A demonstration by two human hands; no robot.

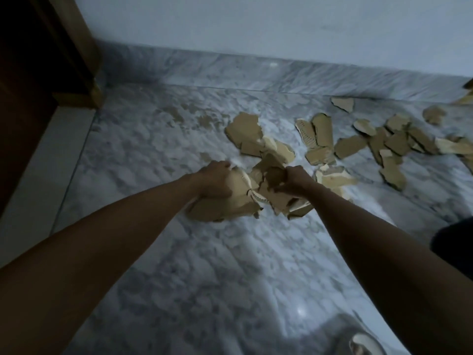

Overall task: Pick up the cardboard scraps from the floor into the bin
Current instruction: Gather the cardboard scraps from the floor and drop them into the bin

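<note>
From the head camera, both arms reach forward and down over a grey-white marble floor (158, 139), and each hand is clamped on torn cardboard: the left hand (216, 181) curls over the top of a broad, flat scrap (220, 208), while the right hand (294, 181) grips a bunched cluster of smaller scraps (279, 198), fingers wrapped round them. The two handfuls meet between the hands, just above or on the floor; which, I cannot tell. More loose scraps (396, 142) lie scattered to the right toward the wall (256, 21), with a nearer pile (252, 134) just beyond the hands and one piece (332, 178) beside the right wrist. The bin is not clearly in view; a pale curved rim (366, 340) at the bottom edge may belong to it, but that is a guess. To do this step well, I judge that the hands should press the two bundles together so the small pieces are trapped against the broad one, using it as a tray underneath. Lifting slowly and level should keep fragments from slipping out at the lower edge. A dark wooden door frame (76, 47) stands at the left.
</note>
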